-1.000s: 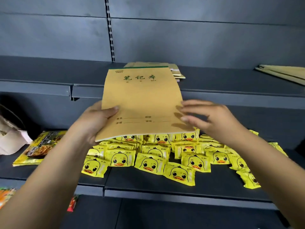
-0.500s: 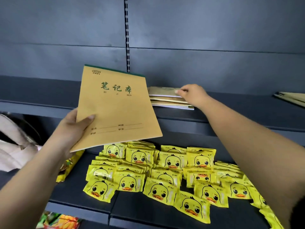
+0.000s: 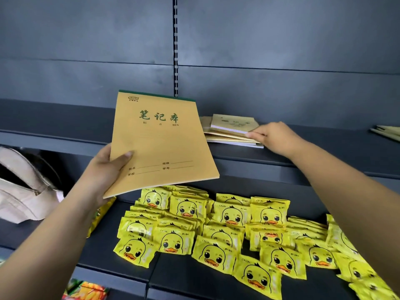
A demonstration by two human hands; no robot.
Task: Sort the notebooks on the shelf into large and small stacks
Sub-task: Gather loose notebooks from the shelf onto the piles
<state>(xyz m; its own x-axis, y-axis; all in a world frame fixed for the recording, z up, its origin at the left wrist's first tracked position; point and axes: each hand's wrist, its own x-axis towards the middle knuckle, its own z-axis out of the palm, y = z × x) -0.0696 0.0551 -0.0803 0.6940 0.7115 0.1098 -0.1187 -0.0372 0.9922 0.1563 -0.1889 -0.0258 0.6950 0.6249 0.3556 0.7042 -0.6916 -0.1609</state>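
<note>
My left hand grips a large tan notebook with green characters by its lower left edge and holds it tilted in front of the upper shelf. Behind it to the right, a stack of notebooks lies on that shelf, with a small pale notebook on top. My right hand pinches the stack's right front corner, lifting the top small notebook a little. A second pile of tan notebooks lies at the far right of the same shelf.
The lower shelf carries several yellow duck-face packets. A beige bag sits at its left end, beside a yellow snack packet. Colourful packets show on the shelf below. A slotted upright divides the back panel.
My right hand left the large notebook, reached to the stack on the upper shelf and now lifts its top small notebook. My left hand alone carries the large notebook, now further left.
</note>
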